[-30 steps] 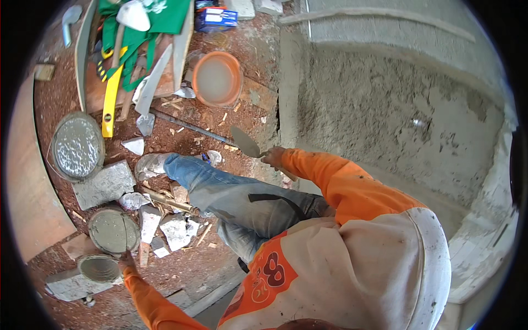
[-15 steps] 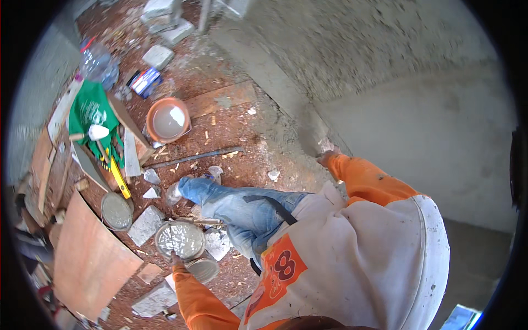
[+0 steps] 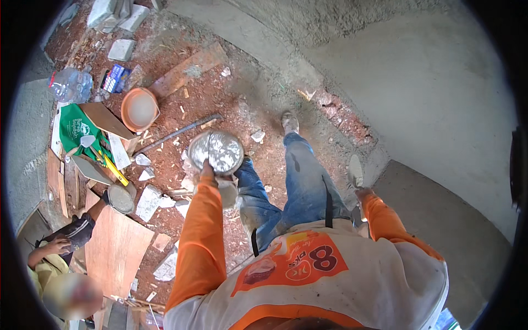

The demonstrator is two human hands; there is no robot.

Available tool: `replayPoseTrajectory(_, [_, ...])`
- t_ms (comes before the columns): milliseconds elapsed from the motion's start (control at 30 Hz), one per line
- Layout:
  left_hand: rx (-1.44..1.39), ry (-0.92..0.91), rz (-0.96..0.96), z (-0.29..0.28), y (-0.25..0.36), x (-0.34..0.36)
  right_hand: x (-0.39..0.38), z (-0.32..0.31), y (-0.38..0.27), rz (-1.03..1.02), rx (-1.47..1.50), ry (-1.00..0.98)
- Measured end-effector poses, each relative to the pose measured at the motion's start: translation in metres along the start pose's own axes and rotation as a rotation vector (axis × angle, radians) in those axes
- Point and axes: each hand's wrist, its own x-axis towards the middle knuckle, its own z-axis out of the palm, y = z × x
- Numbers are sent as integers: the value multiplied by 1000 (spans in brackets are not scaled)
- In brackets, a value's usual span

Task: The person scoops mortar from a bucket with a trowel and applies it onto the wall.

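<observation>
My left hand (image 3: pixel 207 168) is closed at the near side of a round bucket (image 3: pixel 190 159) filled with wet grey mortar (image 3: pixel 224 152). A thin dark line, perhaps the bucket's handle, runs across the mortar from my fingers. Off to the right, my right hand (image 3: pixel 363 194) grips a trowel (image 3: pixel 356 171), its grey-smeared blade pointing away from me beside the foot of the plastered wall (image 3: pixel 418 93). Partly hidden behind my left forearm is another round grey container (image 3: pixel 227 193).
An orange bucket of cloudy liquid (image 3: pixel 139 109), a metal bar (image 3: pixel 179 133) and a board (image 3: pixel 190 69) lie ahead on red soil. At left are a green bag (image 3: pixel 74 126), a yellow level (image 3: pixel 116 171), a plywood sheet (image 3: pixel 118 242) and a seated person (image 3: pixel 58 247). Broken blocks (image 3: pixel 147 202) lie nearby.
The mortar bucket has moved forward and right with my left hand, away from the blocks. My right hand has come back from the wall's base, and my legs have turned to face ahead.
</observation>
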Motion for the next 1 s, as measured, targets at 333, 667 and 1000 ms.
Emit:
replayPoseTrajectory(333, [855, -174, 211, 204, 53, 39, 54, 50, 85, -172, 216, 95])
replayPoseTrajectory(667, [994, 61, 181, 329, 81, 66, 107, 16, 80, 653, 1499, -223])
replayPoseTrajectory(1000, [878, 42, 140, 423, 58, 128, 76, 16, 21, 455, 1272, -457])
